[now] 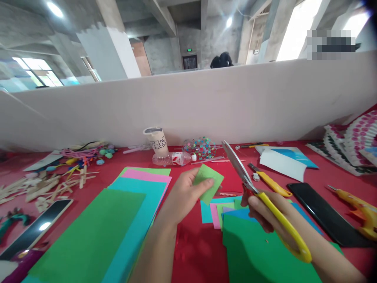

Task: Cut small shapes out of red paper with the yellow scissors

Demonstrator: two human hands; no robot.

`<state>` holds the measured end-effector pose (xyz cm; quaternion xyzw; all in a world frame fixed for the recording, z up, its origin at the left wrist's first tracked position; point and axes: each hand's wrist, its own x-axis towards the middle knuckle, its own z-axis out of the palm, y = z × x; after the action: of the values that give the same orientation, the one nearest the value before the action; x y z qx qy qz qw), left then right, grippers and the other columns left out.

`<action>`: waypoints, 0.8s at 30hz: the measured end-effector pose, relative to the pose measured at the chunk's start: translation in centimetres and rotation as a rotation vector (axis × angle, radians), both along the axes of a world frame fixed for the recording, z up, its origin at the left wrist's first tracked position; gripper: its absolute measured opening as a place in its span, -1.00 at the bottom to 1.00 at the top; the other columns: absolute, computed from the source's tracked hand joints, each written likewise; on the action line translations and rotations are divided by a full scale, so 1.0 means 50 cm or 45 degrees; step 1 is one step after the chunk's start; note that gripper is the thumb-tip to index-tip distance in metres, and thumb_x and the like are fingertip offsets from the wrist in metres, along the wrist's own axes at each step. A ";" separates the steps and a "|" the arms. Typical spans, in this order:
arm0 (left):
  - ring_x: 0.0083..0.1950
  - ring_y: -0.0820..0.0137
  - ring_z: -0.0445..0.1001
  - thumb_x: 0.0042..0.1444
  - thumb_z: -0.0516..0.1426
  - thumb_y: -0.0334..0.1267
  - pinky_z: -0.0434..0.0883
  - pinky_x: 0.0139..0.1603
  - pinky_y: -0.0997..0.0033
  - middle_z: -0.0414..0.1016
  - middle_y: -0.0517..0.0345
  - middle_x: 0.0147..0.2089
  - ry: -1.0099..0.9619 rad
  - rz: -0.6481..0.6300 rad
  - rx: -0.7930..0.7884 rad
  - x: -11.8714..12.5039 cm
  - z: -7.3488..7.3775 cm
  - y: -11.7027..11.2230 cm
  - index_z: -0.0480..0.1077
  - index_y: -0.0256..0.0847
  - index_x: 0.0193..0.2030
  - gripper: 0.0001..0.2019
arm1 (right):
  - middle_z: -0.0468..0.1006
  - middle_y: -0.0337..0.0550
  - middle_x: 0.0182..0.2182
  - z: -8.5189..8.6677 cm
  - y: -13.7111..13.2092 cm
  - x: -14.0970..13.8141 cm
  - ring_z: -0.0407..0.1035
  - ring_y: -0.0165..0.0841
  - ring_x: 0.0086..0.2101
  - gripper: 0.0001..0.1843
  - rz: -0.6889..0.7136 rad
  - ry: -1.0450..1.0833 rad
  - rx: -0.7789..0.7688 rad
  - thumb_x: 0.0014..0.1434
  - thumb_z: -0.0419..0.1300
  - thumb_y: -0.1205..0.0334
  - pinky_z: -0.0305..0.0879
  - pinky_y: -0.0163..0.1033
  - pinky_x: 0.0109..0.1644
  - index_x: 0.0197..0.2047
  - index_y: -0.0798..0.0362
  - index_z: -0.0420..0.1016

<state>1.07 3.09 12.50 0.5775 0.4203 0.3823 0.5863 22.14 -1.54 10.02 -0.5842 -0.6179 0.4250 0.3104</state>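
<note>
Left hand (184, 196): grip clamped on a small light-green paper square (209, 182), thumb on top, fingers beneath. Square is held above the red counter (194, 251), approx. centre of view, tilted.

Right hand (272, 214): grip closed through the yellow handles of the scissors (262, 196). Blades point up and to the left, tips just right of the paper square; blades appear together, not touching the paper.

Below the hands: a stack of coloured paper pieces (250, 243), dark green on top, w/ blue, pink and light-green edges showing. Left of it: large sheets (97, 236) fanned out, green over cyan, pink and light green.

Right side: yellow utility knife (269, 182), black phone (321, 212), yellow glue gun (361, 208), white/blue sheets (284, 161), sticker sheets (350, 145).

Rear, along the white partition (206, 102): paper cup (156, 142), plastic bottle (172, 158) lying on its side, clear bag of star shapes (202, 147).

Far left: wooden sticks (44, 184), pipe cleaners and pom-poms (88, 153), second phone (38, 228).
</note>
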 end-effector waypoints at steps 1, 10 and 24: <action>-0.15 0.29 0.55 0.14 0.14 -0.15 0.43 -0.14 0.35 0.60 0.09 -0.19 0.080 -0.047 0.026 0.006 -0.009 -0.006 0.47 -0.20 -0.14 -0.78 | 0.23 -0.38 -0.68 0.001 0.004 0.006 0.20 -0.42 -0.66 -0.48 0.008 -0.024 0.001 0.17 -0.07 -0.30 0.14 -0.33 -0.59 -0.48 -0.01 0.24; 0.37 0.07 0.07 0.03 0.14 -0.28 0.09 0.31 0.08 0.21 -0.03 0.33 0.753 -0.274 0.133 0.062 -0.194 -0.083 0.51 -0.18 -0.14 -0.76 | 0.56 -0.20 -0.34 -0.079 0.054 0.106 0.47 -0.34 -0.39 -0.73 -0.122 -0.726 0.006 0.29 0.13 0.06 0.41 -0.16 -0.28 -0.23 0.11 0.48; 0.37 0.13 0.10 0.07 0.06 -0.30 0.14 0.29 0.26 0.04 -0.16 0.39 0.873 -0.188 0.286 0.070 -0.227 -0.088 0.44 -0.32 0.01 -0.64 | 0.48 -0.07 -0.01 -0.208 0.036 0.103 0.46 -0.21 -0.14 -0.71 -0.026 -0.896 0.064 0.29 0.18 0.22 0.43 -0.01 -0.11 0.06 0.07 0.40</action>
<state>4.55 -1.33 1.16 0.7616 0.5050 0.1671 0.3702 27.31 0.27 -0.37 -0.6930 -0.6915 0.1792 0.0970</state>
